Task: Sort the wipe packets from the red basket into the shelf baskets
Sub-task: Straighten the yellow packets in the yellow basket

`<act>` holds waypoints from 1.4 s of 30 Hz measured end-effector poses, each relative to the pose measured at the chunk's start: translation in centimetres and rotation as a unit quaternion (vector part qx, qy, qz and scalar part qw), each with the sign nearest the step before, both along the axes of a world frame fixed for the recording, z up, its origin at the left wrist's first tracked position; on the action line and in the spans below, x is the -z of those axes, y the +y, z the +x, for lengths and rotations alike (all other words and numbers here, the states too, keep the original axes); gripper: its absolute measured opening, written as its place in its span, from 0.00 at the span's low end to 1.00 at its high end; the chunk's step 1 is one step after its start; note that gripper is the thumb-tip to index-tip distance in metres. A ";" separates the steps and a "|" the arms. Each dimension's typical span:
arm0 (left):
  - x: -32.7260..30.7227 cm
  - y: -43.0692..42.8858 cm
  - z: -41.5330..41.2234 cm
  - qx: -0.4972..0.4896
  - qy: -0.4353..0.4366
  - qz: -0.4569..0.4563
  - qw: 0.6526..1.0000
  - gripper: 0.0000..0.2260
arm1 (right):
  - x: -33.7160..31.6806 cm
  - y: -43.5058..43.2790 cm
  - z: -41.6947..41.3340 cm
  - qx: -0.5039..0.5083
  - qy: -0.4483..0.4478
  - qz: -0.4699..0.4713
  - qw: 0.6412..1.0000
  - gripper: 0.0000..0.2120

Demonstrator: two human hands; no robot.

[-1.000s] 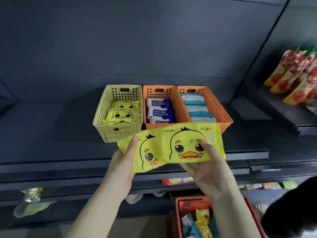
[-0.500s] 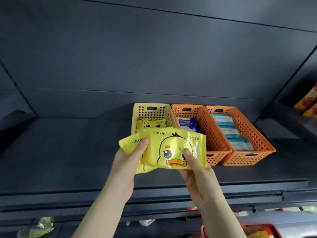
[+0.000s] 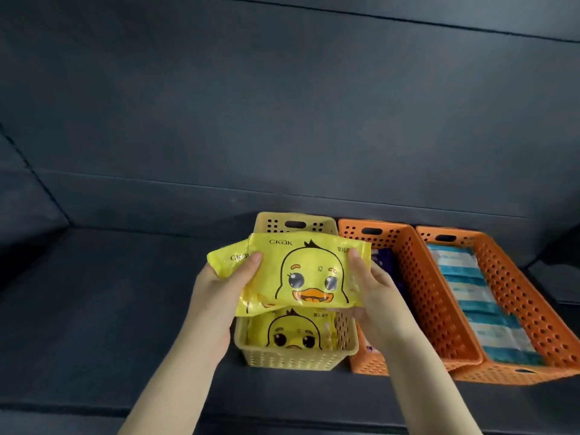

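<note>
Both forearms reach up from the frame's bottom, the left hand (image 3: pixel 219 285) and right hand (image 3: pixel 372 288) pinching opposite ends of two overlapped yellow duck packets (image 3: pixel 301 274), long axis left-right, duck upright, just above the yellow basket (image 3: pixel 292 356) at centre.

A dark grey shelf (image 3: pixel 110 309) carries three perforated baskets in a touching row: a yellow basket (image 3: pixel 292 359) at 6 o'clock, an orange basket (image 3: pixel 420 296) beside it, another orange basket (image 3: pixel 530 312) toward 4 o'clock.

Three baskets (image 3: pixel 408 296) – two hands (image 3: pixel 216 293)
</note>
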State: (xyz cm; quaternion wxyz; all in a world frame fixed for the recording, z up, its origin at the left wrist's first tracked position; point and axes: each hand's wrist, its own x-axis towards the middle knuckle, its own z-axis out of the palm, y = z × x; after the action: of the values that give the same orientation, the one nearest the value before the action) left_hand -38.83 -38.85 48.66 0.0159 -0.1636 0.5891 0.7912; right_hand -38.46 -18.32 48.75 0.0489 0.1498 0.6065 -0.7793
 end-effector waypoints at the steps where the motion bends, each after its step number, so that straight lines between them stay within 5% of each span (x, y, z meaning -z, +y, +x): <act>1: 0.0 -0.1 -0.5 -0.016 0.008 -0.010 1.000 0.08 | -0.1 -0.2 -0.8 -0.004 0.013 0.017 1.000 0.21; 7: 0.1 -1.9 -3.1 -0.048 0.005 -0.058 0.997 0.08 | -0.1 -0.7 -4.0 -0.001 0.030 0.102 0.994 0.15; 10: 0.5 -3.8 -4.3 -0.079 -0.009 -0.060 0.995 0.11 | 0.5 0.5 -5.3 0.056 0.061 0.214 0.973 0.24; 13: 0.9 -5.0 -4.8 -0.098 -0.031 -0.044 0.994 0.11 | 1.6 0.7 -6.0 0.007 0.091 0.326 0.941 0.27; 18: 1.1 -5.5 -5.7 -0.095 -0.050 -0.003 0.994 0.06 | 3.4 -1.8 -6.7 -0.096 -0.009 0.407 0.908 0.18; 23: 1.0 -6.3 -6.9 -0.073 -0.039 0.019 0.996 0.07 | 2.7 -2.5 -7.7 -0.074 0.003 0.585 0.808 0.33; 27: 1.1 -7.2 -7.5 -0.077 -0.026 0.044 0.996 0.06 | 3.7 -3.8 -8.9 -0.202 0.062 0.734 0.645 0.30; 31: 1.2 -8.0 -8.0 -0.085 -0.028 0.064 0.994 0.06 | 4.9 -4.5 -9.5 -0.320 0.016 0.593 0.739 0.30; 42: 2.0 -7.3 -9.3 -0.051 -0.043 0.086 0.994 0.07 | 5.3 -4.9 -7.3 -0.325 0.008 0.596 0.735 0.35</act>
State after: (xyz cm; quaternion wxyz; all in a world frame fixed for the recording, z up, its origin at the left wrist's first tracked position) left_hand -48.18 -46.13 46.69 0.0148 -0.2250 0.5084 0.8311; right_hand -45.72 -23.25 43.43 0.1949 -0.0640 0.9588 -0.1964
